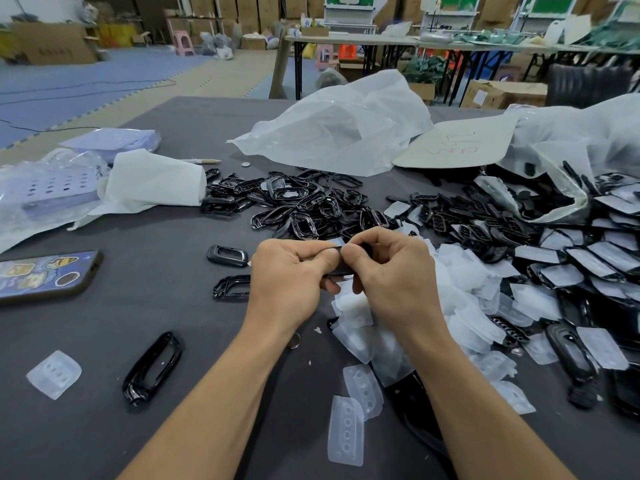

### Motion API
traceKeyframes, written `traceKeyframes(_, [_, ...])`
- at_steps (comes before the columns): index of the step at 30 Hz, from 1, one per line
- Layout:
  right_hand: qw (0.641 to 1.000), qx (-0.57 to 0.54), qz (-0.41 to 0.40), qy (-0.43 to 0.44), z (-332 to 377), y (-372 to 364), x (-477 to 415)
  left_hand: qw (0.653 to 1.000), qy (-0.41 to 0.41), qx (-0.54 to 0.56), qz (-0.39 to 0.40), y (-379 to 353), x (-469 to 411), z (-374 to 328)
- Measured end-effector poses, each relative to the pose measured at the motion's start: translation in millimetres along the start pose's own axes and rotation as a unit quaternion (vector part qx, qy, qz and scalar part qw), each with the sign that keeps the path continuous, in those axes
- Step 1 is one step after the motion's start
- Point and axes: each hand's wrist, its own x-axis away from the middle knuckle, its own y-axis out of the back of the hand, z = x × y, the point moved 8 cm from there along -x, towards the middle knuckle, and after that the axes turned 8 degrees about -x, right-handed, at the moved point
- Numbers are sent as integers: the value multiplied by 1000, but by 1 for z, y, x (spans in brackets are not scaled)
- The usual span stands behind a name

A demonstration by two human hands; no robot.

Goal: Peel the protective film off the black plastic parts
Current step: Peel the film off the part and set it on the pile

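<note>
A dark grey counter (pixel 156 306) is standing in a storeroom, with cardboard boxes (pixel 52 43) lining the upper frame. At centre frame, the left hand (pixel 287 271) and right hand (pixel 391 271) are pinching one black plastic part (pixel 341 271), thumbs meeting. The part is lying roughly left to right, mostly hidden.

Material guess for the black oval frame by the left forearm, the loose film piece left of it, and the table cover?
Black frame: likely glossy moulded plastic, sharp highlights on its rim. Film piece: thin translucent plastic, milky, with a row of holes. Table cover: matte dark grey, probably fabric or felt; no glare.
</note>
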Motion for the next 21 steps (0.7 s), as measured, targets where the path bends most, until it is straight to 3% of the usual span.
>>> traceKeyframes(8, [996, -72, 23, -49, -10, -1, -3, 1000, 4, -19, -19, 5, -1, 3])
traceKeyframes(13, [999, -30, 35, -24, -6, -3, -2, 1000, -3, -7, -6, 3, -2, 0])
traceKeyframes(21, [995, -79, 26, -57, -15, -2, -5, 1000, 23, -20, 7, 2, -3, 9])
